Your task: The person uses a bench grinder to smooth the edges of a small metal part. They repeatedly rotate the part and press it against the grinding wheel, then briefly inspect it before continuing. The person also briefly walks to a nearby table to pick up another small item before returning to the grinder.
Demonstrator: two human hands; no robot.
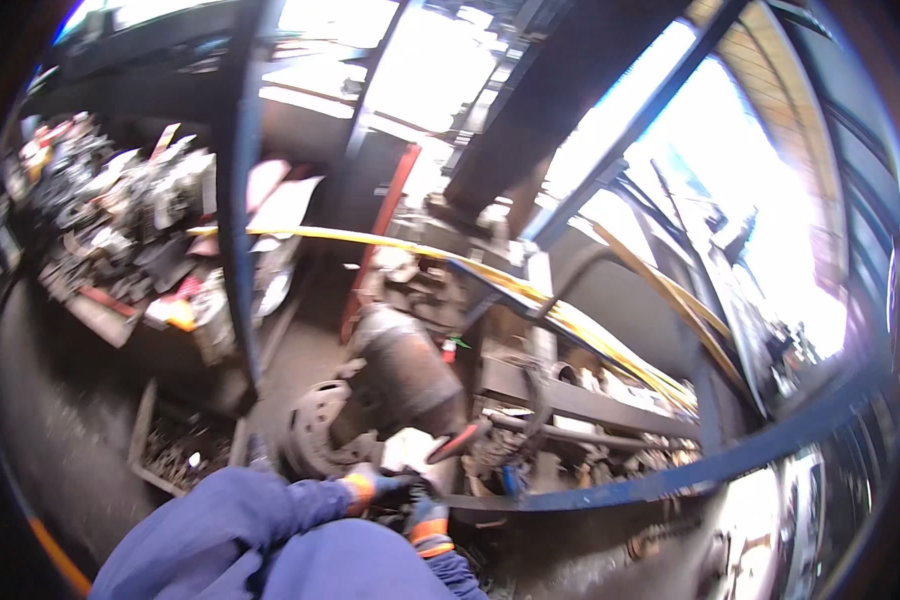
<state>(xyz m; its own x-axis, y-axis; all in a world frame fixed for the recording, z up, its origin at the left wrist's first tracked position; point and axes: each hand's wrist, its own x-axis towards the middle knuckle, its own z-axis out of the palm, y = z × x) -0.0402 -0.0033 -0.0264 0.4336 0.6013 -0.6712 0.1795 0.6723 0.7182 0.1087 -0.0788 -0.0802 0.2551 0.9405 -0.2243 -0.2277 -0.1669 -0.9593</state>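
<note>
My left hand (375, 485), in a dark glove with an orange cuff, reaches forward beside my right hand (425, 510), gloved alike. Both are low in the centre, near a small dark object whose shape I cannot make out; motion blur hides what the fingers hold. Just beyond them are a whitish piece (405, 447), a red curved handle (455, 445), a large rusty grey cylinder (405, 360) and a round perforated metal disc (310, 425).
Blue steel rails (600, 490) cross the right. Yellow strips (350, 236) span the middle over metal stock (580, 410). Piled scrap (130, 210) lies at upper left, above a bin of small pieces (140, 440). A blue post (238, 250) stands beside the pile.
</note>
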